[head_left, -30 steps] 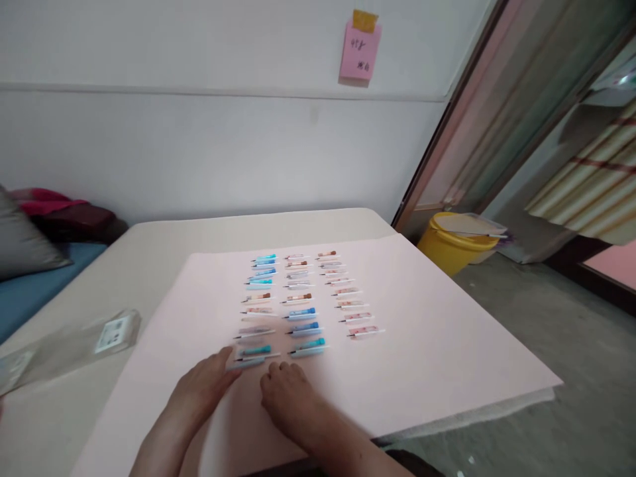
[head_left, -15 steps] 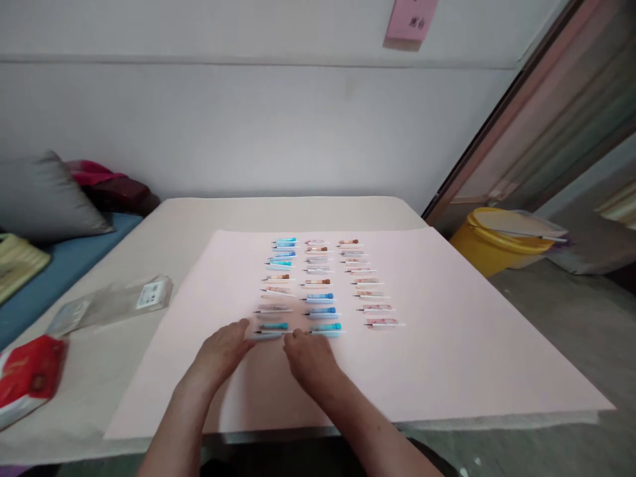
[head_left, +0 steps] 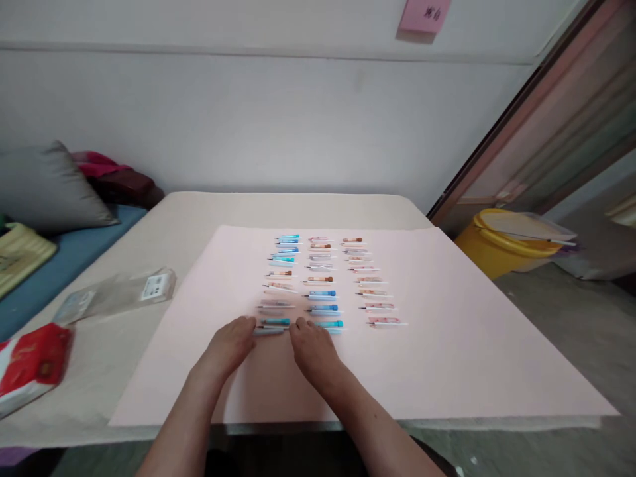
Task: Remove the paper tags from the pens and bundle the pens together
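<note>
Three columns of slim pens lie across the pink sheet (head_left: 447,344), with blue, teal, brown and pink barrels. At the near end of the left column is a teal pen (head_left: 275,322), between my two hands. My left hand (head_left: 236,341) has its fingertips closed at the pen's left, pointed end. My right hand (head_left: 313,344) pinches at its right end, fingers bent; the exact contact is partly hidden. Just beyond my right hand's fingers lies another teal pen (head_left: 332,324) of the middle column. A pink-patterned pen (head_left: 385,320) ends the right column.
Left on the table lie a clear plastic bag (head_left: 116,298) with a white label and a red packet (head_left: 37,361). Beyond them is a blue bench with a grey cushion (head_left: 50,189). A yellow bin (head_left: 497,248) stands on the floor right of the table. A white wall is behind.
The view has shifted slightly. My left hand's fingers have drawn closer together at the teal pen's left end. My right hand stays at its right end.
</note>
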Tool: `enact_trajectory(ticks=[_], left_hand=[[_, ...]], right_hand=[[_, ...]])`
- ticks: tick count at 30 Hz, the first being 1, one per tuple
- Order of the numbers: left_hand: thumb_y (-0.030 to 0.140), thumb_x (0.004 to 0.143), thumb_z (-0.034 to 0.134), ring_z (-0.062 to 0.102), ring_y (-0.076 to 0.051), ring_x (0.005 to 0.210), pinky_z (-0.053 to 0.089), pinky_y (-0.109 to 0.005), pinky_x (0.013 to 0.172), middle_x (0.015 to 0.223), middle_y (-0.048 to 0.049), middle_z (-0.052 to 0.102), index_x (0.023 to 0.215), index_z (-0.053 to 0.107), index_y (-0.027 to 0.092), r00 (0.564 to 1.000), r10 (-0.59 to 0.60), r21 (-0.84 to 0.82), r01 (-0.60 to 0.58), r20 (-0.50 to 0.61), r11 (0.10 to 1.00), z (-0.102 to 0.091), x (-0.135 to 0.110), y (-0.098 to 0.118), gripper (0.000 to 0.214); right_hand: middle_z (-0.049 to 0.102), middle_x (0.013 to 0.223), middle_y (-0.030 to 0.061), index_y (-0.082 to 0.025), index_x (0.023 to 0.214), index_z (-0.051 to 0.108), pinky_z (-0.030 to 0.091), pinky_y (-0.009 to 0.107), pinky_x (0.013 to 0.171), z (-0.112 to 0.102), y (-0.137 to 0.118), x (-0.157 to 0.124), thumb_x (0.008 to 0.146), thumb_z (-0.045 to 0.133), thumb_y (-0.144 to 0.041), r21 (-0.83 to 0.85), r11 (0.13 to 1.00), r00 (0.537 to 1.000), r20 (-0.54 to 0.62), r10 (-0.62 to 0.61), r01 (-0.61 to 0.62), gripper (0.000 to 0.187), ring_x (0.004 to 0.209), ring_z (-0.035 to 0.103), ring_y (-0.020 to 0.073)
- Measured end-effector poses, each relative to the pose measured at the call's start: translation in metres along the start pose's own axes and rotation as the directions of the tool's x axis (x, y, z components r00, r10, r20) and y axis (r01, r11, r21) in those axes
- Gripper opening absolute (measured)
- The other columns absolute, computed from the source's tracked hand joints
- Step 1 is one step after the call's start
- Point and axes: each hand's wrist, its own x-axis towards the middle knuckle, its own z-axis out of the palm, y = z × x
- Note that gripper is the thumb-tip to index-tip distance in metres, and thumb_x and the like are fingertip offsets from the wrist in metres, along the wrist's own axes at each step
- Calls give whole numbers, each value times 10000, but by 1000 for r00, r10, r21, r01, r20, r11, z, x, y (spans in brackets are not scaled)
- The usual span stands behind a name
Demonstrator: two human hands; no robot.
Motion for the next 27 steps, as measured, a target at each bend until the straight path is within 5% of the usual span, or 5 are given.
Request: enact_trajectory(ticks=[17, 27], left_hand=[[123, 709, 462, 570, -253, 945, 386, -340, 789, 951, -113, 640, 854, 578, 189, 998, 46, -65, -48, -31, 997, 1, -1, 3, 197], [261, 844, 367, 538, -250, 1029, 375, -354, 836, 1132, -142, 586, 1084, 525, 160, 995, -45, -80, 37, -94, 996, -6, -3, -11, 304]], right_hand=[[614, 940, 125, -140, 997, 540, 472, 337, 729, 12, -21, -4, 847, 390, -66, 77, 993, 996, -10, -89, 90, 224, 895, 591, 225], [608, 927, 141, -134, 993, 549, 491, 368, 672, 18, -29, -6, 849, 386, -73, 52, 994, 995, 31, -96, 94, 225, 817, 618, 238]])
